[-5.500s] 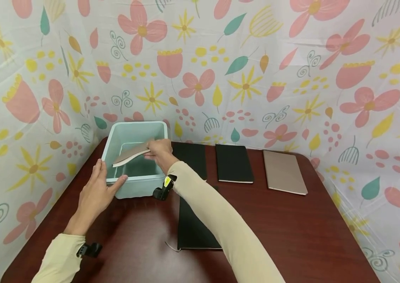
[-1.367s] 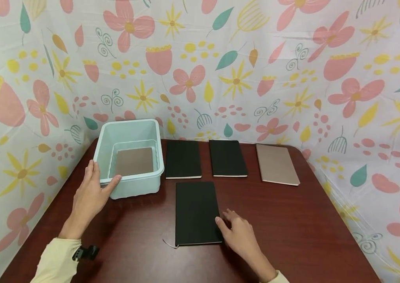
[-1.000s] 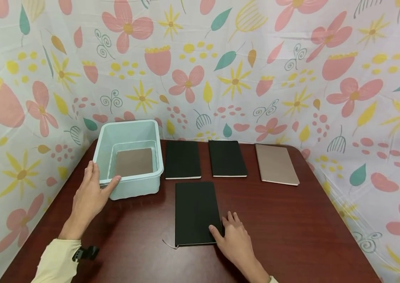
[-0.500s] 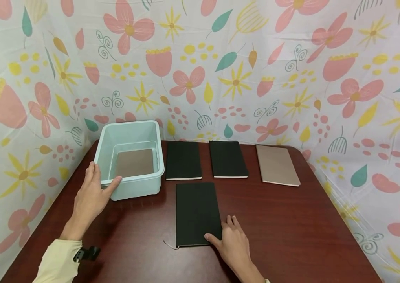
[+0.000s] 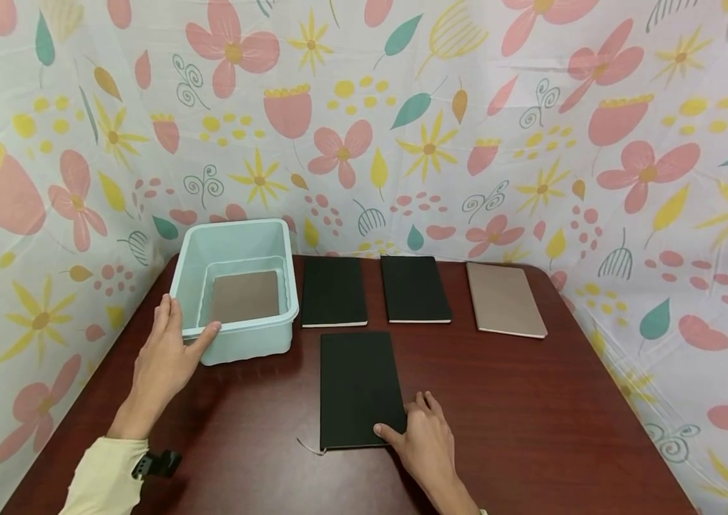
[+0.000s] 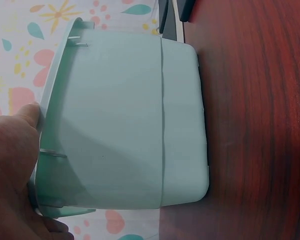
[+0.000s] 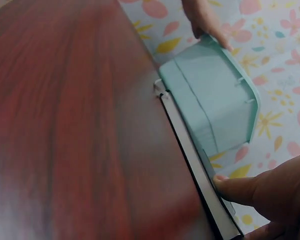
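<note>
A black notebook [image 5: 362, 390] with a thin ribbon lies near the front middle of the table. My right hand [image 5: 425, 447] grips its right edge, thumb on the cover and fingers along the side. The right wrist view shows the thumb [image 7: 235, 190] pressed on top and the pale page block [image 7: 195, 170] below the cover. At the left, my left hand [image 5: 164, 357] rests against the near-left corner of a light blue-green plastic bin [image 5: 248, 342], with straight fingers along its side and the thumb by the front rim. Inside the bin a taupe notebook [image 5: 246, 295] lies flat.
Along the back of the reddish-brown table [image 5: 499, 415] lie two black notebooks, one [image 5: 335, 291] beside the bin and another [image 5: 415, 289] in the middle, and a taupe notebook [image 5: 506, 299] at the right. A flower-print cloth [image 5: 364, 107] hangs behind and at the sides.
The right hand has put the taupe notebook down in the bin, then moved to the front black notebook, its thumb sliding onto the cover. The left hand has stayed at the bin.
</note>
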Tool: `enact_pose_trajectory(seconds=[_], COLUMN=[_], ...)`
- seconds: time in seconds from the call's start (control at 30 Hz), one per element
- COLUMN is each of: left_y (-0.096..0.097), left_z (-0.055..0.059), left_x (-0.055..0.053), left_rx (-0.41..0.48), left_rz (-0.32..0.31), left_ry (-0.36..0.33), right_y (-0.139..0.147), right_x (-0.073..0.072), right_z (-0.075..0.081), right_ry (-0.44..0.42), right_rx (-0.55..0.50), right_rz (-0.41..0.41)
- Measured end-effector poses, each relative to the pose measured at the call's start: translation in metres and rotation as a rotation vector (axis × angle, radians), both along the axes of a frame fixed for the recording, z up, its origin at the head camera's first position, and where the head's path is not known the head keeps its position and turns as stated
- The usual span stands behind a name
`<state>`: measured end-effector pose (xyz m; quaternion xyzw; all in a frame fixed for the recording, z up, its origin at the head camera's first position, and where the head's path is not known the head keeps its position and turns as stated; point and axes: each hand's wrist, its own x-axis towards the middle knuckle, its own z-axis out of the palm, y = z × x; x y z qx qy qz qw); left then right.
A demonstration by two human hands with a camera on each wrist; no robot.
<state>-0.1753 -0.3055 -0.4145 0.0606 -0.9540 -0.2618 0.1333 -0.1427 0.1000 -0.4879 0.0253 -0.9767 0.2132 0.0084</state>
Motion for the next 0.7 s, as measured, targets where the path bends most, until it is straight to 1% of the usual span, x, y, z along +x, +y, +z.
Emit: enact_pose_trajectory(seconds=[0.23, 0.47, 0.6, 0.7], left_y=[0.0004, 0.0015, 0.0017, 0.0014], left_z=[0.0014, 0.0016, 0.0013, 0.0013], left_x=[-0.0002, 0.0012, 0.0008, 0.0006], left_rx=[0.011, 0.018, 0.016, 0.014], left_rz=[0.002, 0.005, 0.003, 0.004], left_ry=[0.001, -0.004, -0.002, -0.002], right_y=[-0.0026, -0.0023, -0.0042, -0.0061], right_x=[-0.0004, 0.0003, 0.0010, 0.0022], right_z=[0.0003, -0.0015, -0.0025, -0.0029], right_ry=[-0.043, -0.021, -0.011, -0.023], right_rx=[-0.075, -0.097, -0.102, -0.111], right_rz=[-0.061, -0.074, -0.103, -0.126])
